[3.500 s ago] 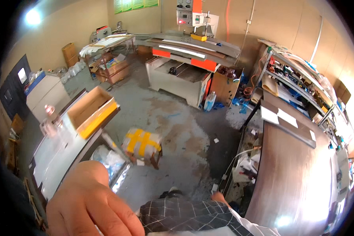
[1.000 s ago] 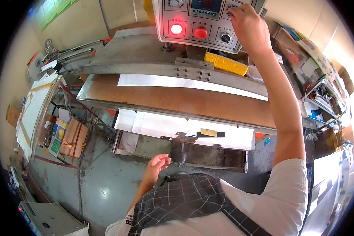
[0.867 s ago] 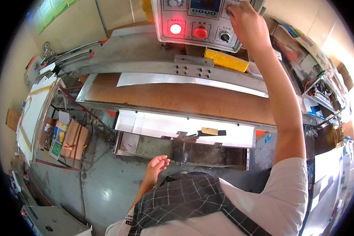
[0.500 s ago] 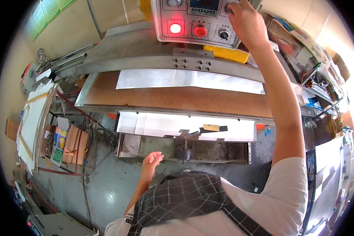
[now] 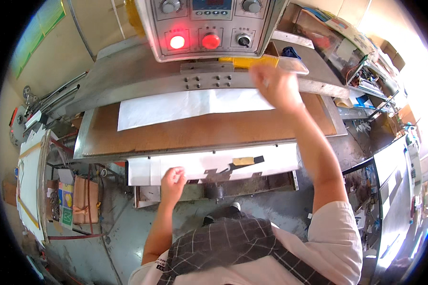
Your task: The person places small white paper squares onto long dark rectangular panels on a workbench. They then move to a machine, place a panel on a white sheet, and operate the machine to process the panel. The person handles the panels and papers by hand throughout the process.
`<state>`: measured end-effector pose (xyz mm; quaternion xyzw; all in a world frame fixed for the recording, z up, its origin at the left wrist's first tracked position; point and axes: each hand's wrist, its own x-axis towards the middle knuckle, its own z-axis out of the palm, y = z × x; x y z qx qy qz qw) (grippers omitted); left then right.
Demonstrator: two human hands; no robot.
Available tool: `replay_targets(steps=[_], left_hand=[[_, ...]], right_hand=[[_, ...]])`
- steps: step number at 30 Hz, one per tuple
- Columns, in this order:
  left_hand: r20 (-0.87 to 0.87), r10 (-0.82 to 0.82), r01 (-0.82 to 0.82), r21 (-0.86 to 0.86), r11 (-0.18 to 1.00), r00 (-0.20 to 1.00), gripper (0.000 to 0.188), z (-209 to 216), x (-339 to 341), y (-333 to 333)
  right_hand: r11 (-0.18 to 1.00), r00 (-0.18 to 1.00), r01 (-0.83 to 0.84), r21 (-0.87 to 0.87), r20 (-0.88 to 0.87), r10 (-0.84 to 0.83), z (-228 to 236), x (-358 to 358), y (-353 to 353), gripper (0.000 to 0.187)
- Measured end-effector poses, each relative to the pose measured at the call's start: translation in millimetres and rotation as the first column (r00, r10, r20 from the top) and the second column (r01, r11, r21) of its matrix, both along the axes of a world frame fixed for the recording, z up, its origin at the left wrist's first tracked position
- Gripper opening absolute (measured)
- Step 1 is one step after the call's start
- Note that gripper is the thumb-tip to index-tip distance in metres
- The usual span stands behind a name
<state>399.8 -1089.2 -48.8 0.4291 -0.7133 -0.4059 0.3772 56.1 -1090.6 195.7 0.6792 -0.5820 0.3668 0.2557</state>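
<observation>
In front of me stands a machine with a grey control box (image 5: 157,23), carrying a lit red lamp (image 5: 177,42), a red button (image 5: 211,41), a black switch (image 5: 244,40) and knobs. Below the box, a white sheet (image 5: 161,110) lies across a brown platen (image 5: 185,133). My right hand (image 5: 279,90), smeared by motion, is over that sheet's right end; its fingers cannot be read. My left hand (image 5: 173,183) has its fingers curled in with nothing visible in them. It is at the front edge of a lower white panel (image 5: 199,161), which bears a tan-and-black piece (image 5: 243,161).
A steel beam (image 5: 166,88) spans the machine above the platen. Yellow material (image 5: 266,61) sits beneath the control box. At left stands a rack with white boards (image 5: 31,185) and a cardboard piece (image 5: 86,202) below. A worktable (image 5: 390,190) stands at right.
My right hand has left the upper-right knob and come down toward the white sheet. My left hand has risen to the lower panel's front edge. The head view has shifted.
</observation>
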Motion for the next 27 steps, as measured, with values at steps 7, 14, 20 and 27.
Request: replay_targets(steps=[7, 14, 20, 27], left_hand=[[0.237, 0.05, 0.076, -0.494, 0.866, 0.97, 0.018, 26, -73, -147], [0.53, 0.169, 0.191, -0.557, 0.808, 0.831, 0.028, 5, -150, -281], [0.647, 0.237, 0.181, -0.511, 0.84, 0.724, 0.037, -25, -182, -331], [0.775, 0.231, 0.223, -0.431, 0.874, 0.588, 0.051, -55, -165, -362]], right_hand=[[0.833, 0.979, 0.136, 0.537, 0.054, -0.195, -172, -108, -26, 0.035], [0.79, 0.965, 0.194, 0.581, 0.031, -0.26, -227, -168, -114, 0.048], [0.858, 0.97, 0.173, 0.484, 0.065, -0.232, -269, -214, -148, 0.051], [0.875, 0.938, 0.126, 0.467, 0.231, -0.258, -258, -207, -143, 0.049]])
